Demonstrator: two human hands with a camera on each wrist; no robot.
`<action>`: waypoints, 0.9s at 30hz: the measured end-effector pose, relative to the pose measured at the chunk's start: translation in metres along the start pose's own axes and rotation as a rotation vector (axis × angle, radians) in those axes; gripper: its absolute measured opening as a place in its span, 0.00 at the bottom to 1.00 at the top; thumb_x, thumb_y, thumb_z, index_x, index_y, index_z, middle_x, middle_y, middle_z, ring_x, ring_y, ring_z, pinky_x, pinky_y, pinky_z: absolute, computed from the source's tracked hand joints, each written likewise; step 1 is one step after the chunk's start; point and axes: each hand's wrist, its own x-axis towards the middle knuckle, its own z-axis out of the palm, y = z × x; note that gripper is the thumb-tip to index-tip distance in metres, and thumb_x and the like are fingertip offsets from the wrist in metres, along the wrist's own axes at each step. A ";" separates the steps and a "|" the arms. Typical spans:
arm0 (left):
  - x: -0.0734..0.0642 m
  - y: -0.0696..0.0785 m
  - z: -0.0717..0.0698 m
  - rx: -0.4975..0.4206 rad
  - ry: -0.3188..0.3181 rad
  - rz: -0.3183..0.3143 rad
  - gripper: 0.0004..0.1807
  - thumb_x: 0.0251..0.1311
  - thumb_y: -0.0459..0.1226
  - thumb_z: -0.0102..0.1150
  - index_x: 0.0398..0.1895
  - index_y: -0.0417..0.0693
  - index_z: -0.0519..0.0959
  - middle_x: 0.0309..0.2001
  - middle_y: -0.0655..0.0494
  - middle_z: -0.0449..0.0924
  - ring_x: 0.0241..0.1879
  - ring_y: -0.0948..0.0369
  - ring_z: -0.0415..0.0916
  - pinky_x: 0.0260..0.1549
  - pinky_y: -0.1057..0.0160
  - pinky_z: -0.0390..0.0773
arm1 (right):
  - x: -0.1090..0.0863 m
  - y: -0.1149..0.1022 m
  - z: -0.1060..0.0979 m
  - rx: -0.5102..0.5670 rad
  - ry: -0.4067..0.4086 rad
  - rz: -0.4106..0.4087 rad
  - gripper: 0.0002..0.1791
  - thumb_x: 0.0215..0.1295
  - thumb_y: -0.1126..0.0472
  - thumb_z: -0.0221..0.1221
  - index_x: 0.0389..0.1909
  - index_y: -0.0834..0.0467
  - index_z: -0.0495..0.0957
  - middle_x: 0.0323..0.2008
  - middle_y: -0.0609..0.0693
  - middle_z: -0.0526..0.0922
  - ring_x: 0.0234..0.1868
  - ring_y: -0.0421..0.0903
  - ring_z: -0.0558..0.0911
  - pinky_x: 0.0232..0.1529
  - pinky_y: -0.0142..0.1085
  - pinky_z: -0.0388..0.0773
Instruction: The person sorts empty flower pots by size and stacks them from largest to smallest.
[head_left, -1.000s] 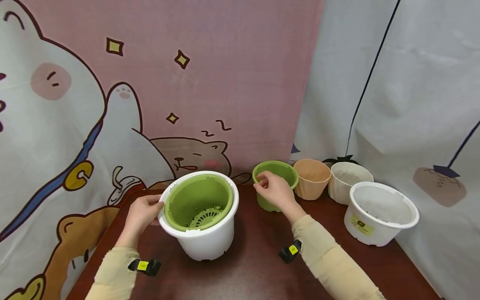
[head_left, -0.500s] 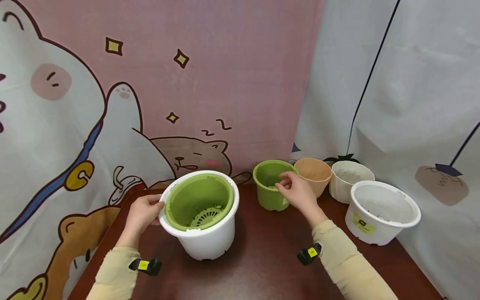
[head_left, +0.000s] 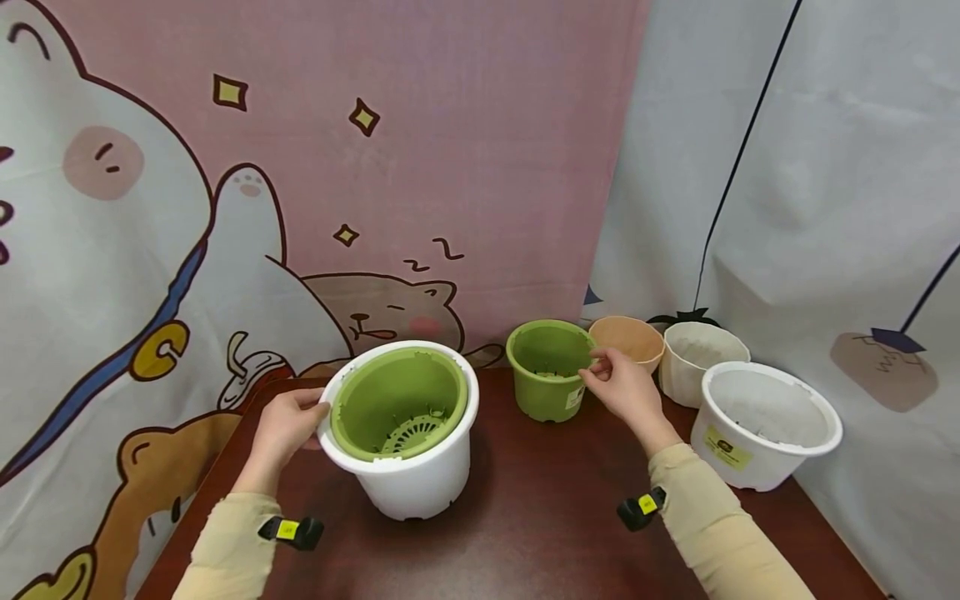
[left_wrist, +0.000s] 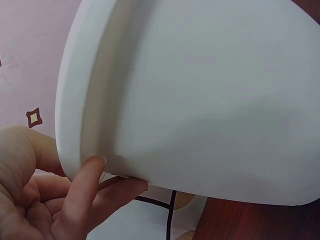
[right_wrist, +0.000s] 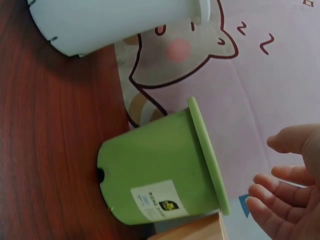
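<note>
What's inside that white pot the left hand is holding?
A green pot with a slotted bottom sits in the white pot. It hides the white pot's floor, so anything beneath cannot be seen.

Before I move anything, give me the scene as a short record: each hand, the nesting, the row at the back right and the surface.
left hand: pinches the rim of the large white pot
nested: inner green pot inside the large white pot
right hand: holds nothing, fingers relaxed, close by the rim of the white-labelled green pot
row, left to right: white-labelled green pot, peach pot, cream pot, yellow-labelled white pot
surface: dark reddish-brown table
</note>
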 end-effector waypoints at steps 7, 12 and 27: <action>-0.001 0.001 0.000 0.002 0.003 -0.002 0.23 0.66 0.33 0.53 0.62 0.28 0.73 0.49 0.31 0.79 0.28 0.56 0.83 0.25 0.57 0.86 | 0.004 0.012 -0.004 0.001 -0.006 0.047 0.25 0.66 0.53 0.61 0.56 0.66 0.74 0.44 0.59 0.84 0.45 0.56 0.83 0.48 0.51 0.79; -0.001 0.001 0.000 0.010 0.001 -0.005 0.23 0.66 0.33 0.54 0.62 0.28 0.73 0.48 0.32 0.79 0.27 0.57 0.82 0.24 0.58 0.86 | 0.008 0.022 -0.005 -0.013 -0.031 0.090 0.27 0.64 0.51 0.60 0.57 0.66 0.73 0.45 0.59 0.85 0.46 0.56 0.83 0.48 0.51 0.78; 0.000 0.001 0.001 0.019 0.012 0.019 0.23 0.65 0.33 0.53 0.60 0.28 0.74 0.45 0.33 0.81 0.26 0.57 0.82 0.26 0.52 0.86 | 0.020 0.042 -0.002 -0.034 -0.125 0.199 0.38 0.67 0.47 0.57 0.63 0.75 0.66 0.51 0.70 0.79 0.53 0.66 0.77 0.55 0.57 0.74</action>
